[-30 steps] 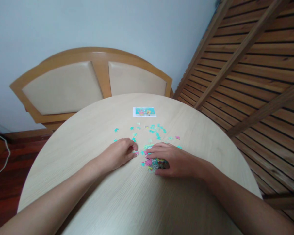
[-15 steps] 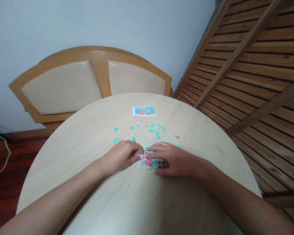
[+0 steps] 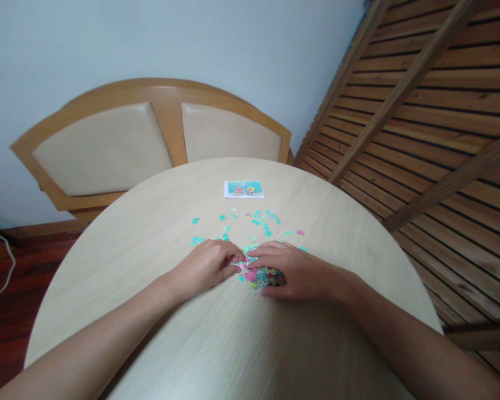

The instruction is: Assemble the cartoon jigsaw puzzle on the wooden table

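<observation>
A partly assembled jigsaw puzzle point(image 3: 251, 276) in pink, turquoise and yellow lies on the table between my hands. At its left edge my left hand point(image 3: 210, 260) is closed in a pinch, thumb and forefinger on a small pink puzzle piece point(image 3: 241, 266). That piece is partly covered by the fingertips, and I cannot tell whether it is joined to the rest. My right hand point(image 3: 291, 268) rests over the puzzle's right side, fingers stretched and thumb apart, touching it. Its palm and fingers hide much of that side.
Loose turquoise puzzle pieces point(image 3: 257, 218) are scattered beyond my hands, with a pink piece point(image 3: 300, 233) to the right. Farther back lies a picture card point(image 3: 245, 189) with two cartoon figures. A padded chair point(image 3: 104, 147) stands behind the round table point(image 3: 150, 205); a slatted wooden screen point(image 3: 420, 116) is at right.
The view has shifted very slightly. Both hands keep nearly the same place, and the left fingertips stay at the puzzle's left edge with the pink piece.
</observation>
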Tool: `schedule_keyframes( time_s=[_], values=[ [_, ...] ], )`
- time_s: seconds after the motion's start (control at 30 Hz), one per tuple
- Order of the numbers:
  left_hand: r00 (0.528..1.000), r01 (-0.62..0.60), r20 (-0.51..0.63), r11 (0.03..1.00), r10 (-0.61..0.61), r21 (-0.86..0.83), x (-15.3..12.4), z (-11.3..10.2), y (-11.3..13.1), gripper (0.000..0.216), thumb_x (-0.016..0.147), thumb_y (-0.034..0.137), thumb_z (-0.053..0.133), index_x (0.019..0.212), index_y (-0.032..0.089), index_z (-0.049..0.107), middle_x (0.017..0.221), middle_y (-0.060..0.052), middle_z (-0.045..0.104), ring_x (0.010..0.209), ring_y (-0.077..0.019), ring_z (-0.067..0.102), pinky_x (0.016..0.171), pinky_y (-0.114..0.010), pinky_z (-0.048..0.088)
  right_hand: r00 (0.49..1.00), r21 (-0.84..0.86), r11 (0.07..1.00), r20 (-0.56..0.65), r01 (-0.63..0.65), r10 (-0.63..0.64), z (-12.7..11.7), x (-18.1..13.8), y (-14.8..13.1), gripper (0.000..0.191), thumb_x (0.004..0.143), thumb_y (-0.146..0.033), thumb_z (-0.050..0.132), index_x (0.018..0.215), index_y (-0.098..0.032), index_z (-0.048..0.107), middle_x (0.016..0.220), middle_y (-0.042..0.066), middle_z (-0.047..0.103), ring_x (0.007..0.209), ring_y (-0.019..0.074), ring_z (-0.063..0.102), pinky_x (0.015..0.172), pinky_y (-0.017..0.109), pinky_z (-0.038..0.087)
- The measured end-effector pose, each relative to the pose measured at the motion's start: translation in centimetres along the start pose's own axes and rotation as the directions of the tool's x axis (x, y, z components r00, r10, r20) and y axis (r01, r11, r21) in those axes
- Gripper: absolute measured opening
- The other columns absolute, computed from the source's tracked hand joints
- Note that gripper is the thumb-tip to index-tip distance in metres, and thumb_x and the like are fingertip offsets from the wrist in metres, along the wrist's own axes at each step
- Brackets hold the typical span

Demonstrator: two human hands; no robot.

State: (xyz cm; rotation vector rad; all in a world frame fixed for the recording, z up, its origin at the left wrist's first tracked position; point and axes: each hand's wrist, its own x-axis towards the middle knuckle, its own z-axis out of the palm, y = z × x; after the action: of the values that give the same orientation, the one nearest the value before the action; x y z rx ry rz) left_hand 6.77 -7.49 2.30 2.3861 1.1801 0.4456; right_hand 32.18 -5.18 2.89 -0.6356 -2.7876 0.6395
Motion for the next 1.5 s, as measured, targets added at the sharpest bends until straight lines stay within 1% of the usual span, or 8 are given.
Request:
schedule_keyframes(
  time_s=[0.33,0.5,0.63,0.9,1.13,1.3,1.37,1.5],
  values=[
    [0.997,-0.079,0.023,0.997,0.079,-0.027,0.0,-0.2,-0.3,0.015,0.097,0.027,0.061,0.100,0.022,0.074,0.093,-0.003,0.074,0.082,-0.0175,0.065,0.075,-0.029,0.049,1.000,-0.005,1.000,0.000,0.002,-0.002,0.1,-0.1,0.1,0.048,0.084,-0.037,0.075,0.129,-0.023,0.067,0.137,0.011,0.065,0.128,0.0286,0.057,0.111,0.050,0.040],
    [0.998,-0.068,0.003,0.995,0.068,-0.071,0.0,-0.2,-0.3,0.018,0.099,0.026,0.057,0.100,0.022,0.075,0.096,-0.005,0.074,0.090,-0.0189,0.066,0.082,-0.032,0.052,1.000,0.003,1.000,-0.005,0.011,-0.011,0.2,-0.1,0.2,0.048,0.085,-0.038,0.074,0.129,-0.022,0.067,0.137,0.012,0.065,0.128,0.0284,0.057,0.112,0.049,0.040],
    [0.995,-0.097,-0.009,0.989,0.097,-0.112,0.1,-0.1,-0.4,0.022,0.100,0.025,0.053,0.098,0.022,0.075,0.098,-0.005,0.075,0.093,-0.0188,0.066,0.088,-0.034,0.052,1.000,0.008,1.000,-0.003,0.011,-0.011,0.1,0.0,0.1,0.048,0.085,-0.039,0.075,0.129,-0.023,0.067,0.137,0.012,0.066,0.127,0.0287,0.058,0.111,0.050,0.040],
    [0.990,-0.138,-0.011,0.978,0.138,-0.157,0.2,0.2,-0.3,0.023,0.101,0.021,0.051,0.092,0.020,0.073,0.094,-0.005,0.072,0.091,-0.0181,0.065,0.086,-0.033,0.052,1.000,-0.011,1.000,0.003,0.013,-0.013,0.2,0.0,0.1,0.045,0.086,-0.039,0.074,0.127,-0.022,0.067,0.136,0.011,0.066,0.127,0.0279,0.058,0.111,0.048,0.041],
    [0.990,-0.142,-0.010,0.981,0.142,-0.133,0.1,0.3,-0.3,0.021,0.101,0.021,0.051,0.092,0.021,0.071,0.096,-0.004,0.073,0.091,-0.0176,0.065,0.088,-0.033,0.050,1.000,-0.015,1.000,0.006,0.011,-0.011,0.1,0.0,0.0,0.046,0.085,-0.037,0.075,0.127,-0.021,0.067,0.136,0.011,0.066,0.127,0.0283,0.058,0.112,0.048,0.041],
    [0.999,-0.049,-0.027,0.995,0.047,-0.086,0.0,-0.1,-0.5,0.020,0.096,0.020,0.053,0.095,0.021,0.073,0.094,-0.004,0.073,0.088,-0.0185,0.065,0.083,-0.031,0.050,1.000,-0.023,1.000,0.005,-0.004,0.004,0.1,-0.1,0.0,0.048,0.085,-0.038,0.075,0.129,-0.020,0.067,0.138,0.013,0.064,0.129,0.0287,0.057,0.112,0.048,0.041],
    [0.999,0.034,-0.031,0.996,-0.037,-0.087,-0.1,-0.4,-0.6,0.019,0.091,0.019,0.054,0.095,0.021,0.073,0.091,-0.003,0.073,0.082,-0.0180,0.064,0.076,-0.029,0.050,1.000,-0.023,1.000,0.009,-0.012,0.012,0.1,-0.1,0.0,0.049,0.085,-0.039,0.075,0.129,-0.019,0.068,0.139,0.013,0.064,0.130,0.0290,0.056,0.113,0.048,0.040],
    [0.985,0.172,0.027,0.981,-0.170,-0.094,-0.3,-0.8,-0.9,0.019,0.087,0.019,0.055,0.094,0.020,0.072,0.079,0.000,0.070,0.066,-0.0155,0.058,0.061,-0.025,0.043,1.000,-0.016,1.000,0.010,-0.010,0.010,0.2,-0.1,0.1,0.050,0.086,-0.040,0.075,0.130,-0.019,0.067,0.140,0.013,0.063,0.131,0.0286,0.055,0.114,0.048,0.039]
  ],
)
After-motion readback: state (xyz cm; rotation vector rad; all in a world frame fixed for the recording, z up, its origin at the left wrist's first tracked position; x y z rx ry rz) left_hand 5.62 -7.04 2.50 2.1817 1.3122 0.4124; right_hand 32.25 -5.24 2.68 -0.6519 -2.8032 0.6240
